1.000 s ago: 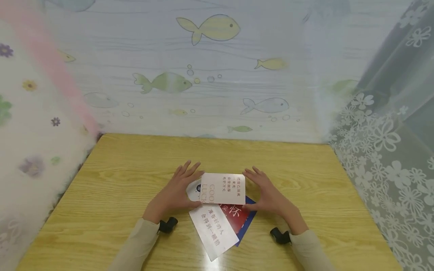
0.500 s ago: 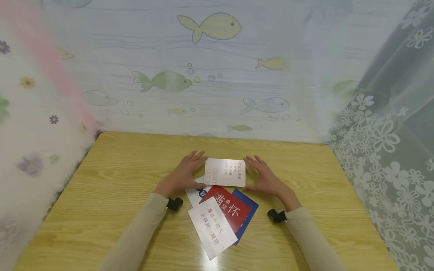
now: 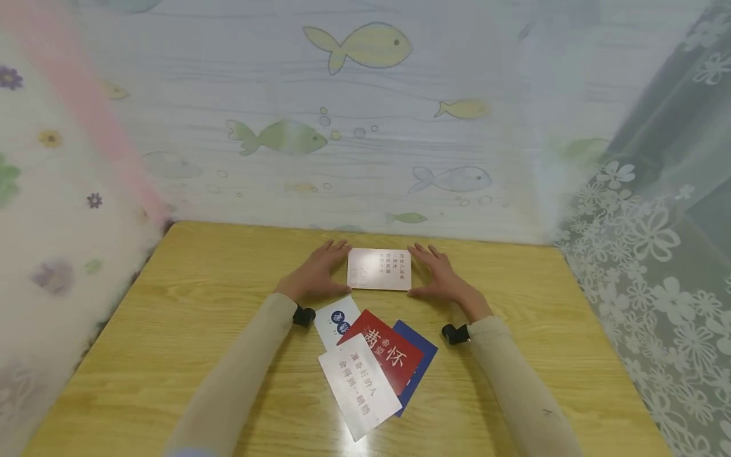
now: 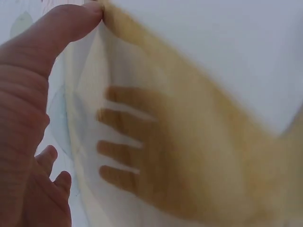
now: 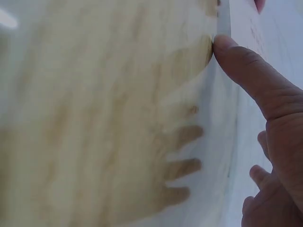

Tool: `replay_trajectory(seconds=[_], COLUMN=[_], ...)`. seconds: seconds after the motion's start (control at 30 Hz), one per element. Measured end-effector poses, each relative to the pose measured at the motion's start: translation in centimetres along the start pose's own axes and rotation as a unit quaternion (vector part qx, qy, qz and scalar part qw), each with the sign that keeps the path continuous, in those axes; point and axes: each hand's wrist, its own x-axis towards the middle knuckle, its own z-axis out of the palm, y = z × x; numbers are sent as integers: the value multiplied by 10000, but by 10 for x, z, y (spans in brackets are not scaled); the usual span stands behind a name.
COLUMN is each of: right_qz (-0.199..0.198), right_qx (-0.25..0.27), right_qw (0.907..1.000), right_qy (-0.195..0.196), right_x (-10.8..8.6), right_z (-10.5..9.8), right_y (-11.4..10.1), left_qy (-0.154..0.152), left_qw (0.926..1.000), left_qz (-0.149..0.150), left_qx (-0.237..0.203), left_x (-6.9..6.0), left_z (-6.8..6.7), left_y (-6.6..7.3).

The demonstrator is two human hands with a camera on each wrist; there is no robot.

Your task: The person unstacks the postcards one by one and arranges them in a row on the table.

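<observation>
A pale pink-white card [image 3: 368, 270] with printed characters is framed by both hands near the table's back edge. My left hand [image 3: 317, 273] grips its left side, thumb at the near corner and fingers at the far one. The right side is gripped the same way by my right hand [image 3: 445, 279]. In the right wrist view the thumb [image 5: 246, 68] touches the edge of the card [image 5: 244, 26]. The left wrist view shows my left hand [image 4: 23, 113] over the shiny tabletop; whether the card bears on the table is hard to tell.
Nearer the front, several cards overlap: a white one with blue circles [image 3: 328, 330], a red one [image 3: 394, 343], a blue one [image 3: 425, 358] and a white one with characters [image 3: 354, 406]. Behind the wooden table [image 3: 200, 285] hangs a fish-patterned curtain [image 3: 365, 95].
Both hands have moved away toward the back edge with the pale card between them. The red, blue and circled white cards, partly covered before, show more fully.
</observation>
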Motion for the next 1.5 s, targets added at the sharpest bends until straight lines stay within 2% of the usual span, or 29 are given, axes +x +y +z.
replay_trajectory(seconds=[0.1, 0.17, 0.33, 0.43, 0.57, 0.7, 0.93, 1.13, 1.3, 1.5], right_qz=[69, 124, 275, 322, 523, 700, 715, 756, 666, 479], right_qx=[-73, -104, -54, 16, 283, 397, 293, 438, 514, 612], right_qw=[9998, 9995, 9985, 9978, 9943, 9899, 9872, 9863, 9872, 9895], right_qy=[-162, -272, -472, -586, -889, -1166, -1394, -1401, -1352, -1215], right_x=[9, 14, 25, 29, 30, 30, 32, 32, 31, 33], right_z=[-3, -5, -11, -12, -13, -13, -14, -13, -10, -12], right_y=[3, 3, 4, 6, 7, 8, 10, 13, 16, 16], left_qy=[-170, -240, -475, -637, -911, -1087, -1074, -1037, -981, -843], left_qw=[9996, 9994, 9976, 9955, 9909, 9885, 9879, 9869, 9891, 9922], left_qz=[-18, -98, -488, -662, -845, -794, -682, -649, -560, -542], left_qx=[219, 210, 114, 243, 514, 683, 888, 1051, 945, 739], left_x=[10, 14, 24, 30, 31, 28, 25, 19, 17, 22], left_z=[-4, -8, -14, -16, -19, -21, -21, -18, -14, -11], left_y=[-6, -8, -8, -8, -4, 2, 3, 1, -1, -8])
